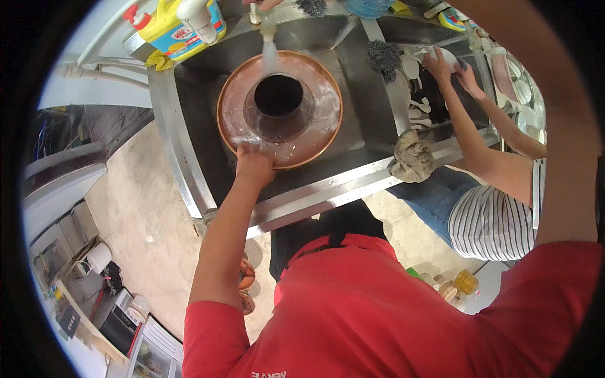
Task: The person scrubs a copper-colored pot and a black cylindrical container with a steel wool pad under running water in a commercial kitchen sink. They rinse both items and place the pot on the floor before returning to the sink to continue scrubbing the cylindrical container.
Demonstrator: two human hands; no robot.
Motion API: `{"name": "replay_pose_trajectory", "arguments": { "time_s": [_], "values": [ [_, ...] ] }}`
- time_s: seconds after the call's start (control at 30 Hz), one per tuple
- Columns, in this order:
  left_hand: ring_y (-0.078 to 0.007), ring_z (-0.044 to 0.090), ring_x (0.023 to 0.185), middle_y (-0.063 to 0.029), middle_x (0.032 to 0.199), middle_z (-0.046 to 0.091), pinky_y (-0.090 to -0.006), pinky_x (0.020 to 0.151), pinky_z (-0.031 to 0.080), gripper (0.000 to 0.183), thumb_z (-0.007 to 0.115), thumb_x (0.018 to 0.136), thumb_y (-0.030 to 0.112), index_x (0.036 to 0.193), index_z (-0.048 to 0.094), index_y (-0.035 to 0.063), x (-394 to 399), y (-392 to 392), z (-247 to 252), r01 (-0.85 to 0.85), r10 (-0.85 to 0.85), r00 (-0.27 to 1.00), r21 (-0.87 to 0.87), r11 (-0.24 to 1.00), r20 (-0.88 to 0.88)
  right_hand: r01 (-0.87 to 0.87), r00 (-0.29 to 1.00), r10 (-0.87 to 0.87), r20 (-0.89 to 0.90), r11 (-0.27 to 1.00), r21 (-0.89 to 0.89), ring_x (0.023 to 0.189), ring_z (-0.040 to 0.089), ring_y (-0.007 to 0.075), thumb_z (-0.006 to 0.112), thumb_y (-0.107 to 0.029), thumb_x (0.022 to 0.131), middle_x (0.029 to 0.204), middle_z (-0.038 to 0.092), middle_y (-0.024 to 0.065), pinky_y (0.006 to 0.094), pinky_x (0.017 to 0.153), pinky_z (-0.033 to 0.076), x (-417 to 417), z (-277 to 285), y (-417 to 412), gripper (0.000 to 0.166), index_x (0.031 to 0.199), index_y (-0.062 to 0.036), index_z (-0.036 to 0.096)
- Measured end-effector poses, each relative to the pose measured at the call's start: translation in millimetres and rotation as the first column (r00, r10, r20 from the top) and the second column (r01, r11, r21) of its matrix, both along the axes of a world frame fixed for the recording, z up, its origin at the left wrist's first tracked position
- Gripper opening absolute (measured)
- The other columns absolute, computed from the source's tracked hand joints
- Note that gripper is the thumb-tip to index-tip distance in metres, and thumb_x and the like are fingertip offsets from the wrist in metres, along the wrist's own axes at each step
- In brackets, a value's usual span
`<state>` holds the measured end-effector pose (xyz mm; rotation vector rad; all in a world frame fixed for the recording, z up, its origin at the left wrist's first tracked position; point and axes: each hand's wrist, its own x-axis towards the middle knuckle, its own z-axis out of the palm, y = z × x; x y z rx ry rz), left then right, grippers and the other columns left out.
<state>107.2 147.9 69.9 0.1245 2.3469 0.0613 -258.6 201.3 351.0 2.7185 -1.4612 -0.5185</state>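
A round copper hot pot (328,101) with a wide dark central chimney sits in the left basin of a steel sink (366,108). Pale residue or suds mark its inside. My left hand (255,165) grips the near rim, thumb over the edge. Water runs from a tap (268,30) onto the pot's far side. My right arm reaches up past the right edge of the view. At the top edge, fingers (265,4), seemingly of my right hand, show beside the tap; their grip is mostly cut off.
A co-worker's hands (442,68) hold a white dish over the right basin, among white spoons. Steel-wool scourers (384,60) and a crumpled grey rag (412,157) rest on the divider. Yellow detergent jugs (163,30) stand at the back left beside a yellow cloth (159,60).
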Motion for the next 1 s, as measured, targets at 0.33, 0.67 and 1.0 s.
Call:
{"name": "replay_pose_trajectory", "arguments": {
  "time_s": [0.33,0.67,1.0],
  "values": [
    [-0.0303,0.073,0.101,-0.01,0.105,0.077,-0.0546,0.1,0.046,0.026,0.059,0.092,0.027,0.112,0.076,0.0212,12.1,-16.0,-27.9,0.134,-0.131,0.988,0.038,0.99,-0.077,0.861,0.443,-0.6,0.666,0.491,-0.131,0.14,0.051,0.0341,0.075,-0.053,0.087,0.155,0.05,0.015,0.0481,0.114,0.044,46.5,-106.9,47.2,0.081,0.154,-0.0167,0.046],
    [-0.0352,0.074,0.082,-0.0139,0.085,0.075,-0.0509,0.074,0.057,0.02,0.06,0.092,0.024,0.105,0.073,0.0171,-7.2,-7.9,8.2,0.183,-0.141,0.969,0.204,0.962,-0.205,0.217,-0.919,0.368,0.138,0.181,0.959,0.117,0.062,0.0275,0.056,0.006,0.087,0.135,0.059,0.0086,0.04,0.092,0.057,220.4,-342.0,176.0,0.085,0.16,-0.0289,0.032],
    [-0.0442,0.066,0.075,-0.0241,0.078,0.066,-0.0498,0.066,0.051,0.032,0.063,0.102,0.035,0.095,0.067,0.0037,-54.3,11.4,79.1,-0.318,0.486,0.853,0.548,0.774,-0.191,0.171,-0.971,-0.167,0.17,0.008,0.985,0.085,0.065,0.0345,0.063,-0.01,0.076,0.101,0.064,0.0126,0.0599,0.066,0.054,99.4,-265.3,135.0,0.044,0.121,-0.0079,0.064]
  ]
}}
